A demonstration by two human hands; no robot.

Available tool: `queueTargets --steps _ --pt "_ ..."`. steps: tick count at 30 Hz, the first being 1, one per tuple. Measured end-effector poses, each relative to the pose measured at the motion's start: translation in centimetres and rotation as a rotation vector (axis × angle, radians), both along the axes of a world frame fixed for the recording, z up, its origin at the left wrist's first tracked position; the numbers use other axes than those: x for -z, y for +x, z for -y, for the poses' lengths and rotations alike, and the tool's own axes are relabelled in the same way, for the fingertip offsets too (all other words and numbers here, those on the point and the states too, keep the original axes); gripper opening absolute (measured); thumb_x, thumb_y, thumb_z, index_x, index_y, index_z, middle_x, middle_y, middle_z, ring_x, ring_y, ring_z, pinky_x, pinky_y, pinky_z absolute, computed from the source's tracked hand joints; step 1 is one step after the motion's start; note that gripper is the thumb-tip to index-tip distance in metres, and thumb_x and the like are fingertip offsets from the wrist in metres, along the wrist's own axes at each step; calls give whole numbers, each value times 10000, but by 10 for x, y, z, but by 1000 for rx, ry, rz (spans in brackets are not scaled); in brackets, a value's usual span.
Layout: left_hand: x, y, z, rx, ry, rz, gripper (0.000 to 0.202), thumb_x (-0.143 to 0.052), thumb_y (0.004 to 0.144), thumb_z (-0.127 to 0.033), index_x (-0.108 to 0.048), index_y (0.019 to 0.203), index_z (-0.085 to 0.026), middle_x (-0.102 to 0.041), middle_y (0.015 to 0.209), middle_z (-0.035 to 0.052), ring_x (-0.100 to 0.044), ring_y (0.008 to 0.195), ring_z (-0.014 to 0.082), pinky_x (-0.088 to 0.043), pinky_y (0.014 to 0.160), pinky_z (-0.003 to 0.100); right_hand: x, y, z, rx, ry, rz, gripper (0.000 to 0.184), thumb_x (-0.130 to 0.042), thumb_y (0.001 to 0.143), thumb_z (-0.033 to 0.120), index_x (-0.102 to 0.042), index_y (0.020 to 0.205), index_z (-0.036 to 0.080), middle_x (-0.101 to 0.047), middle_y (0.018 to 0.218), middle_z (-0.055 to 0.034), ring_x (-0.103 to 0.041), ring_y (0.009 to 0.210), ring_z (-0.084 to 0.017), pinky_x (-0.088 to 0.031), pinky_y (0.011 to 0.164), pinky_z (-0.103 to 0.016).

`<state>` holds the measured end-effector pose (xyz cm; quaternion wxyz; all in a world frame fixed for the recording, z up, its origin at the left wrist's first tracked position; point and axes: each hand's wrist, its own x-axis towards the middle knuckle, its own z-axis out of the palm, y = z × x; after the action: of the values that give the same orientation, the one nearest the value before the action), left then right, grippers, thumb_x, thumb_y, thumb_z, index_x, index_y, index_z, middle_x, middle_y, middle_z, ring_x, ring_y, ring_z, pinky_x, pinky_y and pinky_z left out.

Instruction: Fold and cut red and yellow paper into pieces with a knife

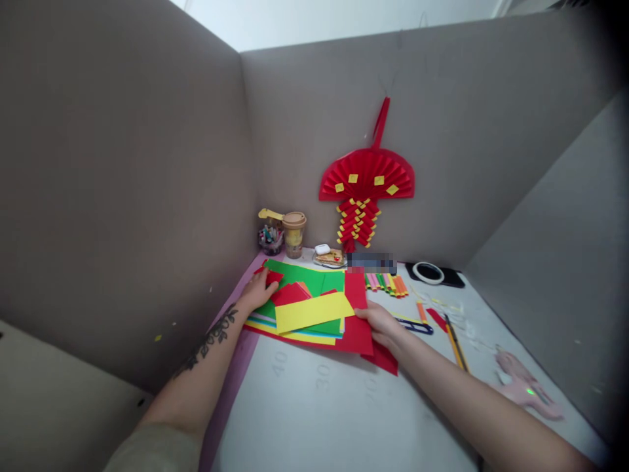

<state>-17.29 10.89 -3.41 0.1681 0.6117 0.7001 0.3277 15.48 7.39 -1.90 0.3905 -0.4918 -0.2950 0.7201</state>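
A loose stack of coloured paper, with green, yellow and red sheets, lies in front of me. My left hand grips its left edge, thumb on top, beside a small red piece. At the other side, my right hand pinches the red sheet, its thumb by the end of a yellow strip. A second red piece sticks out below that hand. The fingers under the paper are hidden.
Behind stand a pen holder and a lidded cup. A red fan decoration hangs on the grey partition. To the right lie paper rolls, a blue cutter, a pencil, a phone and a pink glue gun.
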Motion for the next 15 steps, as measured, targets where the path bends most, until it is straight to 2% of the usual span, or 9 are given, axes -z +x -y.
queueTargets --steps 2,3,6,11,15 --pt "-4 6 4 87 -103 -234 692 -484 796 -475 -365 1369 -106 -391 1412 176 -336 1311 298 -282 1046 407 8 -12 -5 19 -3 -9 470 -526 618 -12 -568 1051 164 -713 935 -91 -686 828 -272 -560 756 -437" --pt "-6 9 6 93 -129 -291 693 -448 818 -480 -325 1394 -115 -348 1438 175 -286 1335 314 -256 1055 448 11 -18 -8 28 -8 -13 481 -521 620 -14 -559 1064 166 -715 919 -88 -688 817 -272 -561 745 -439" --pt "-12 16 13 31 -131 -393 662 -381 858 -473 -280 1419 -136 -265 1480 165 -160 1372 349 -187 1060 547 18 -33 -18 64 -34 17 490 -514 640 -6 -543 1094 176 -720 864 -75 -693 771 -267 -565 708 -437" --pt "-15 25 35 12 -106 -386 603 -350 886 -418 -285 1418 -142 -228 1496 153 -105 1383 343 -158 1061 583 14 -41 -31 103 -40 66 494 -483 640 -32 -555 1088 163 -720 799 -60 -694 725 -238 -569 692 -390" --pt "-14 35 60 64 -150 -349 653 -395 868 -443 -241 1435 -157 -186 1506 162 -66 1386 360 -162 1047 604 7 -36 -32 28 5 95 406 -518 659 -8 -585 1024 154 -716 793 -69 -689 718 -228 -563 696 -377"
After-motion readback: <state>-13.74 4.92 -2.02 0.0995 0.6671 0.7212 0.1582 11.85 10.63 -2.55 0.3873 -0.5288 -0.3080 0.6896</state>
